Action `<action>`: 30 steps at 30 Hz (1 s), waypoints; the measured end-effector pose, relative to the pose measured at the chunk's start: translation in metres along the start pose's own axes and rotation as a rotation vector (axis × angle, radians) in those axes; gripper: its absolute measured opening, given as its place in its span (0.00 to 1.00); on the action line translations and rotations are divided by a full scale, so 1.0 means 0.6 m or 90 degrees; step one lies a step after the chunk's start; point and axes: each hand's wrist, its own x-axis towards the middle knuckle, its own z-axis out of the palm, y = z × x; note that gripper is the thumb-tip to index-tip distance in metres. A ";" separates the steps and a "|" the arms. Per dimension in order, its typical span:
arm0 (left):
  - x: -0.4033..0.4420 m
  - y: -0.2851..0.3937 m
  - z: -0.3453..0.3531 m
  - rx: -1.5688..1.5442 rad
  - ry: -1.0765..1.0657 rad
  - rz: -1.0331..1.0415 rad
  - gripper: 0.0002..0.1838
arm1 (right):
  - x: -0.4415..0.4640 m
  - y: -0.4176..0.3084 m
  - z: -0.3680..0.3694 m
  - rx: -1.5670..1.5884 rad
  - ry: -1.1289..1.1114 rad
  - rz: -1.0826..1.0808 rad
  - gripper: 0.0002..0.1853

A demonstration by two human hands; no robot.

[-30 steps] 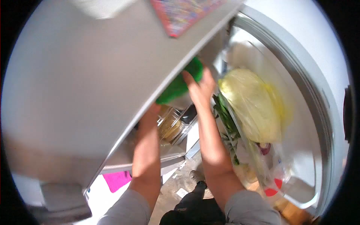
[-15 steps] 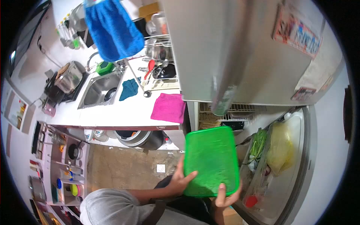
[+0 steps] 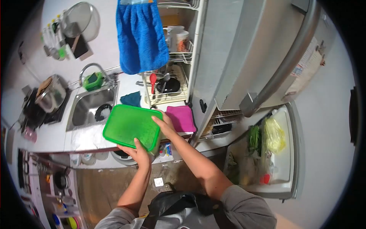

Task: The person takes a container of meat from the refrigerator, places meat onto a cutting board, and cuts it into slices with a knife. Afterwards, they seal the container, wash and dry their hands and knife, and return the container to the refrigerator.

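A rectangular food container with a green lid [image 3: 133, 126] is held in front of the counter, level with its front edge. My left hand [image 3: 138, 154] grips the near edge, thumb on top of the lid. At the right end, my right hand [image 3: 166, 125] is closed on the container with its thumb over the lid; its other fingers are partly hidden. Just behind my right hand lies a folded pink cloth [image 3: 181, 118] on the counter. A teal cloth [image 3: 130, 99] lies beyond the container.
A steel sink [image 3: 82, 110] with a dark round item in it is to the left. The dish rack [image 3: 179, 89] stands behind the pink cloth, and a blue towel [image 3: 141, 38] hangs above. On the right the fridge's lower door [image 3: 289, 152] hangs open, holding vegetables and a yellow bag [image 3: 274, 135].
Both hands have carried the container left, from in front of the open fridge to the counter. My view has turned towards the counter, and the lower fridge door remains open.
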 end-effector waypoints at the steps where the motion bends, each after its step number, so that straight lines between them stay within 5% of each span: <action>1: -0.012 0.060 0.018 -0.185 -0.044 -0.015 0.46 | 0.016 -0.002 0.003 -0.205 0.126 -0.135 0.22; 2: -0.018 0.060 0.034 -0.188 -0.067 -0.028 0.46 | 0.016 0.000 0.004 -0.413 0.250 -0.259 0.22; 5: -0.015 0.032 0.064 -0.033 -0.008 -0.032 0.50 | -0.151 -0.192 -0.063 -0.443 0.319 -0.422 0.25; 6: -0.016 0.021 0.072 -0.017 -0.029 0.014 0.52 | -0.233 -0.225 -0.137 -0.571 0.439 -0.411 0.22; 7: -0.012 0.012 0.074 -0.004 -0.049 0.029 0.52 | -0.313 -0.308 -0.220 -0.912 0.471 -0.531 0.20; 8: -0.014 0.007 0.071 0.010 -0.066 0.042 0.52 | -0.391 -0.367 -0.240 -0.996 0.761 -0.435 0.20; 9: -0.015 0.004 0.059 -0.003 -0.057 0.039 0.52 | -0.513 -0.404 -0.376 -1.026 0.883 -0.225 0.19; 11: -0.008 -0.005 0.029 0.068 -0.177 0.114 0.52 | -0.642 -0.475 -0.436 -1.210 1.138 0.402 0.31; 12: -0.006 -0.014 0.009 0.052 -0.208 0.154 0.52 | -0.713 -0.482 -0.500 -1.206 1.147 0.375 0.31; 14: -0.012 -0.036 -0.031 0.015 -0.216 0.173 0.49 | -0.809 -0.485 -0.605 -0.633 0.704 0.347 0.38; 16: -0.018 0.001 -0.082 0.000 -0.251 0.041 0.46 | -0.805 -0.493 -0.558 -0.607 0.651 0.393 0.39; 18: 0.001 0.001 -0.108 -0.036 -0.232 0.057 0.40 | -0.780 -0.485 -0.531 -0.888 0.734 0.470 0.37; 22: 0.090 0.092 -0.123 -0.136 -0.230 0.201 0.28 | -0.758 -0.486 -0.510 -0.691 0.680 0.456 0.37; 24: 0.134 0.151 -0.117 -0.121 -0.226 0.291 0.24 | -0.712 -0.492 -0.529 -0.811 0.623 0.627 0.39; 26: 0.183 0.168 -0.102 -0.165 -0.224 0.316 0.23 | -0.661 -0.352 -0.531 -0.403 0.655 0.116 0.39; 28: 0.224 0.186 -0.089 -0.203 -0.267 0.279 0.23 | -0.597 -0.309 -0.471 -0.088 0.766 0.008 0.39; 30: 0.262 0.201 -0.084 -0.219 -0.301 0.258 0.23 | -0.551 -0.311 -0.424 -0.051 0.632 0.145 0.41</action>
